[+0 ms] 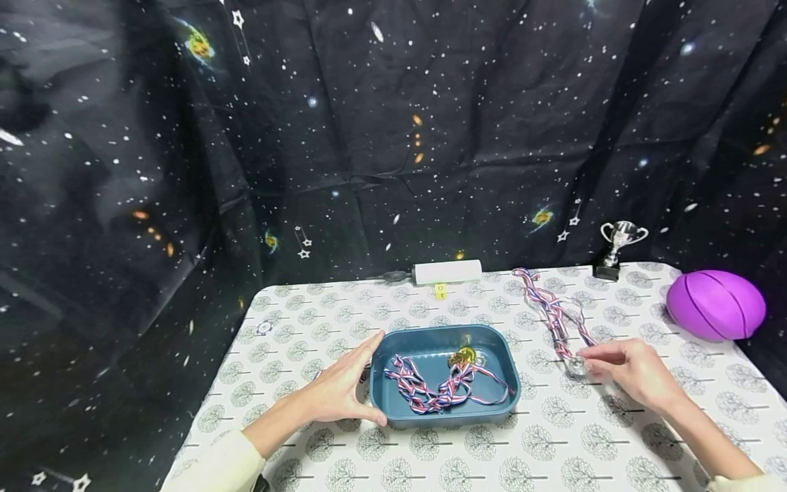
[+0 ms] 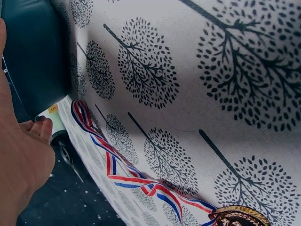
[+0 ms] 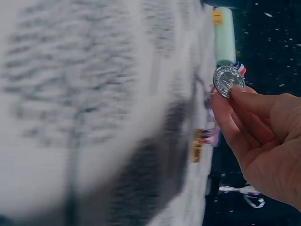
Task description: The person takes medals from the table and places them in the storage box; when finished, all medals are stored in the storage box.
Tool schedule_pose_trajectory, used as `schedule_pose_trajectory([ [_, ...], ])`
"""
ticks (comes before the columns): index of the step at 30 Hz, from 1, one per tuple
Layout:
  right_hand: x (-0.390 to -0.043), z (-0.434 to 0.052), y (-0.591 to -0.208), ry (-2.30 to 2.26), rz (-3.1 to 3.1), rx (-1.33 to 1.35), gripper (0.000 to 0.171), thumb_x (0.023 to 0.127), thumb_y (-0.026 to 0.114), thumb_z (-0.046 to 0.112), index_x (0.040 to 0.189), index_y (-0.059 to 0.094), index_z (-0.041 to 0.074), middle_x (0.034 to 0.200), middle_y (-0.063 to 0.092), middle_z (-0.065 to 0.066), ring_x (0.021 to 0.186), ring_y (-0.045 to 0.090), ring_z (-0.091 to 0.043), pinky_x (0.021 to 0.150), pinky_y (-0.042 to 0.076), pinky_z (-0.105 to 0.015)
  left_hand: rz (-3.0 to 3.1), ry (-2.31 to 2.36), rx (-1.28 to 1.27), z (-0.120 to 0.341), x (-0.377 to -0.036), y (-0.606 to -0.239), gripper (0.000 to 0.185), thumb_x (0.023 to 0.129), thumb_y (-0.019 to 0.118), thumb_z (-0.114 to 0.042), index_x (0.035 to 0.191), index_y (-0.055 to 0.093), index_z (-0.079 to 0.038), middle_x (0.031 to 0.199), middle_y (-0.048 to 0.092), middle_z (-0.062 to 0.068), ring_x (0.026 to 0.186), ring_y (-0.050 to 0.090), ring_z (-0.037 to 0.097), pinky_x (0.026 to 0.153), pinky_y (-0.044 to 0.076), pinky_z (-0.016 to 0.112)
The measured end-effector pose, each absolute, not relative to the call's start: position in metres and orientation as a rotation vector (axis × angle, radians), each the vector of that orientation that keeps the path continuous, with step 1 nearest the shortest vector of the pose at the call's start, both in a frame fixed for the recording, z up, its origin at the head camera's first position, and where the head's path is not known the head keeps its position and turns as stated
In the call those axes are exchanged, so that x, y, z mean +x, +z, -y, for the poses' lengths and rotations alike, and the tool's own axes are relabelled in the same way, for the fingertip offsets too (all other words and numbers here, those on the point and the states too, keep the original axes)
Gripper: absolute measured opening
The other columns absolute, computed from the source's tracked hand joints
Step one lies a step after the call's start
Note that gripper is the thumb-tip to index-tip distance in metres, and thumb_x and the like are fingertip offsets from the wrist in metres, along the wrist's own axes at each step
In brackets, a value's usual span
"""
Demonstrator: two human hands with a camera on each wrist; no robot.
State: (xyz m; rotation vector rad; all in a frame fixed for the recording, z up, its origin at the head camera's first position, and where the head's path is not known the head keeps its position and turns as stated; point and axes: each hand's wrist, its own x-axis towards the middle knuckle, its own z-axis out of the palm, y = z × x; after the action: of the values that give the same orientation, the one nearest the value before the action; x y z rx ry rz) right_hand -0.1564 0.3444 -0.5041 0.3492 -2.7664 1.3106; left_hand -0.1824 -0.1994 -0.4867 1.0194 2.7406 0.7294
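The left hand [image 1: 341,389] lay flat against the near left wall of the blue tray [image 1: 504,365], fingers straight and spread along its side and the thumb across the front corner; by that placing it seemed to steady the tray rather than lift it. Its grip closed on nothing. Inside the tray lay a gold medal [image 1: 462,356] with its red, white and blue ribbon [image 1: 424,389] heaped loosely across the floor.

The right hand [image 1: 636,372] worked just right of the tray, its grip pinching the silver medal [image 1: 576,367] between thumb and fingertips at the disc's edge. The medal sat low over the tree-print surface [image 1: 553,437], and its striped ribbon [image 1: 550,307] trailed away toward the back, probably because only the disc was taken up.

The head view alone gave the whole layout: a small silver trophy [image 1: 621,246] and a purple ball [image 1: 716,304] at the far right, a white cylinder [image 1: 447,271] along the back edge. The right wrist view showed what the head view could not, the disc's embossed face and the fingertips [image 3: 237,92] clamped on its rim, though the cloth there was blurred. The left wrist view showed the tray's outer wall beside the palm, and another ribbon and gold medal lying on the cloth
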Motion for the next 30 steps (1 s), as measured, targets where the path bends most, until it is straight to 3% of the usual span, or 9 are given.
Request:
schedule_pose_trajectory([
  [5,-0.162,-0.340,-0.476,1.263,2.723,0.412,0.023,0.093,0.079,0.002,0.115,0.079,-0.004,0.100,0.079,-0.020,0.075,0.078,-0.016,0.058,0.063,-0.032,-2.738,0.730,1.022,0.200,-0.183,-0.485,0.148,0.068,0.094,-0.065,0.172,-0.005,-0.026,0.178,0.004,-0.001,0.161,0.017,0.024,0.127,0.022,0.054],
  [8,-0.166,-0.335,-0.455,1.200,2.716,0.416,0.023,0.093,0.080,0.006,0.115,0.080,-0.001,0.098,0.080,-0.017,0.076,0.078,-0.013,0.064,0.062,-0.023,-2.742,0.728,1.028,0.200,-0.184,-0.484,0.148,0.069,0.094,-0.065,0.172,-0.005,-0.026,0.178,0.004,-0.001,0.161,0.018,0.026,0.127,0.023,0.054],
  [15,-0.178,-0.324,-0.405,1.090,2.643,0.391,0.020,0.093,0.083,0.012,0.112,0.083,0.006,0.095,0.081,-0.012,0.075,0.076,-0.004,0.055,0.052,-0.015,-2.751,0.715,1.019,0.200,-0.184,-0.484,0.148,0.069,0.093,-0.066,0.172,-0.005,-0.026,0.178,0.005,0.000,0.161,0.019,0.028,0.127,0.023,0.054],
  [17,-0.182,-0.321,-0.391,1.078,2.604,0.400,0.018,0.093,0.084,0.011,0.110,0.084,0.006,0.092,0.081,-0.010,0.074,0.075,-0.001,0.066,0.053,-0.009,-2.752,0.714,1.012,0.200,-0.184,-0.484,0.148,0.069,0.093,-0.066,0.172,-0.005,-0.026,0.178,0.006,0.001,0.161,0.019,0.028,0.127,0.023,0.055],
  [19,-0.186,-0.317,-0.377,1.062,2.568,0.391,0.016,0.092,0.085,0.011,0.108,0.085,0.007,0.089,0.081,-0.007,0.076,0.073,0.004,0.069,0.052,-0.006,-2.754,0.715,1.009,0.199,-0.184,-0.483,0.147,0.069,0.093,-0.065,0.172,-0.004,-0.026,0.178,0.006,0.001,0.161,0.020,0.029,0.127,0.023,0.055],
  [24,-0.193,-0.308,-0.345,1.003,2.509,0.337,0.016,0.090,0.088,0.017,0.105,0.087,0.013,0.086,0.081,-0.003,0.079,0.066,0.015,0.063,0.049,-0.009,-2.759,0.738,1.025,0.199,-0.182,-0.482,0.146,0.069,0.094,-0.065,0.173,-0.001,-0.024,0.178,0.009,0.003,0.160,0.022,0.031,0.126,0.024,0.057],
  [30,-0.196,-0.295,-0.312,1.024,2.451,0.314,0.016,0.090,0.088,0.019,0.106,0.087,0.015,0.086,0.082,-0.001,0.076,0.069,0.012,0.061,0.047,-0.010,-2.754,0.729,1.012,0.198,-0.181,-0.483,0.147,0.068,0.092,-0.067,0.172,-0.002,-0.024,0.178,0.008,0.004,0.160,0.022,0.030,0.126,0.025,0.058],
])
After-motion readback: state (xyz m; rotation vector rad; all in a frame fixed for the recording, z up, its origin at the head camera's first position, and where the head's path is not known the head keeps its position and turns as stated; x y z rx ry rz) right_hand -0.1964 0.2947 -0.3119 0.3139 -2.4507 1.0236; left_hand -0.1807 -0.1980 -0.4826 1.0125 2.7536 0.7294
